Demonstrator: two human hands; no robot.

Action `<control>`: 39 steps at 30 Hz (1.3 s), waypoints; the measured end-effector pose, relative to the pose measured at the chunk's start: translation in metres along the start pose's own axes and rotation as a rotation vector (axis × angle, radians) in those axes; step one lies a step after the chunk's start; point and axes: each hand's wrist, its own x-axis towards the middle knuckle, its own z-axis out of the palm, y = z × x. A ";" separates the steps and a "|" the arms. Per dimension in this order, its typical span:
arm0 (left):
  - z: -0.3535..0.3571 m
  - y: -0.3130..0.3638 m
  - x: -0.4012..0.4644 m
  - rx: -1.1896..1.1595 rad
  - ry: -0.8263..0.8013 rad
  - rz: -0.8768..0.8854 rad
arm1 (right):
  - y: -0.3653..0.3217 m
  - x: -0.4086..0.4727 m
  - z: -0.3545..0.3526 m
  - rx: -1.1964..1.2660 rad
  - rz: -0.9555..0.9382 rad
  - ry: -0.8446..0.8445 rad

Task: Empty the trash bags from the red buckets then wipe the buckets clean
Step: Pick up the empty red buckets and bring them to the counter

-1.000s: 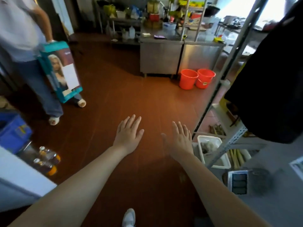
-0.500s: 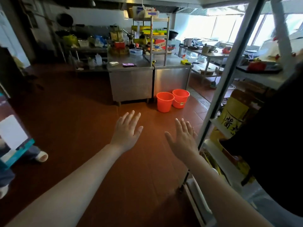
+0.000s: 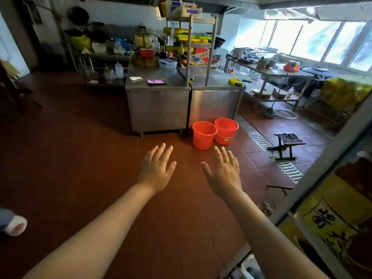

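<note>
Two round red plastic buckets, the nearer one (image 3: 203, 135) touching the farther one (image 3: 225, 130), stand on the brown tiled floor (image 3: 80, 158) just in front of the near right corner of the stainless steel counter cabinet (image 3: 159, 109). The left hand (image 3: 156, 170) and the right hand (image 3: 224, 174) are stretched forward over the floor, palms down, fingers straight and spread, holding nothing. The right hand's fingertips lie near the nearer bucket without touching it.

The rear bucket (image 3: 226, 130) is partly hidden behind the front bucket (image 3: 203, 135); neither interior is visible. Beside the buckets, the shelf rack (image 3: 330, 158) is blurred and cut off at the frame edge.
</note>
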 end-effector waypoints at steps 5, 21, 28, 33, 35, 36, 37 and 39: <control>0.034 -0.035 0.100 0.002 -0.020 -0.020 | 0.015 0.101 0.045 0.031 0.042 -0.010; 0.128 -0.095 0.449 -0.026 -0.116 0.140 | 0.059 0.409 0.154 0.008 0.239 0.007; 0.196 -0.080 0.569 -0.066 -0.177 0.120 | 0.121 0.524 0.181 -0.012 0.254 -0.008; 0.252 -0.048 0.664 -0.110 -0.180 0.068 | 0.188 0.619 0.188 -0.033 0.245 -0.042; 0.272 -0.033 0.700 -0.127 -0.178 0.051 | 0.213 0.655 0.187 -0.035 0.232 -0.069; 0.282 -0.024 0.716 -0.132 -0.176 0.048 | 0.224 0.672 0.185 -0.028 0.227 -0.064; 0.292 -0.016 0.732 -0.133 -0.177 0.049 | 0.236 0.688 0.185 -0.022 0.228 -0.050; 0.311 -0.001 0.762 -0.127 -0.209 0.066 | 0.260 0.719 0.188 -0.008 0.246 -0.038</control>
